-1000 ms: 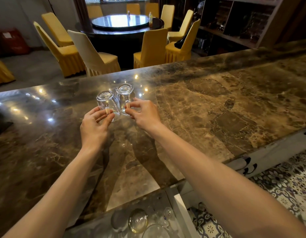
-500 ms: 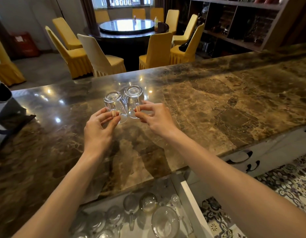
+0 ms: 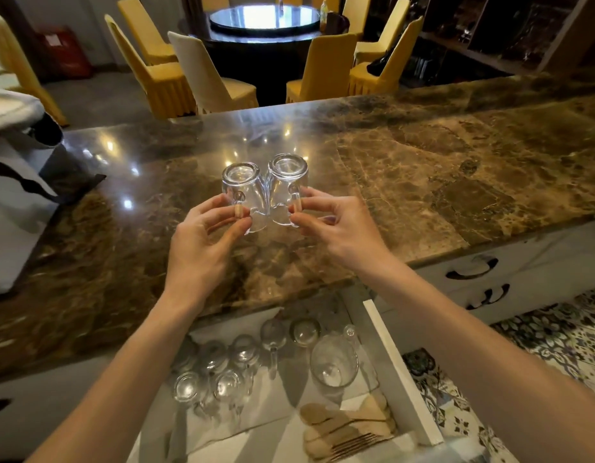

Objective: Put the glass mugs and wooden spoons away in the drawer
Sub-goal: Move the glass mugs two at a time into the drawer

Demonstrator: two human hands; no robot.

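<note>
Change: both glass mugs, low by the counter a second ago, now sit higher in frame, with more of the drawer showing.
Left mug [image 3: 244,195]: centre frame, upside down, handle pinched by left hand [image 3: 202,247].
Right mug [image 3: 287,188]: touching it, handle pinched by right hand [image 3: 339,227].
Drawer [image 3: 401,369]: lower centre, open, holding glassware and wooden spoons [image 3: 336,424].
Counter [image 3: 423,168]: brown marble.

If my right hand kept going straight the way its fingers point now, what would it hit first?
The right hand points left, toward the clear glass mug in the left hand; that mug's side looks first in line, though depth is unclear.
</note>
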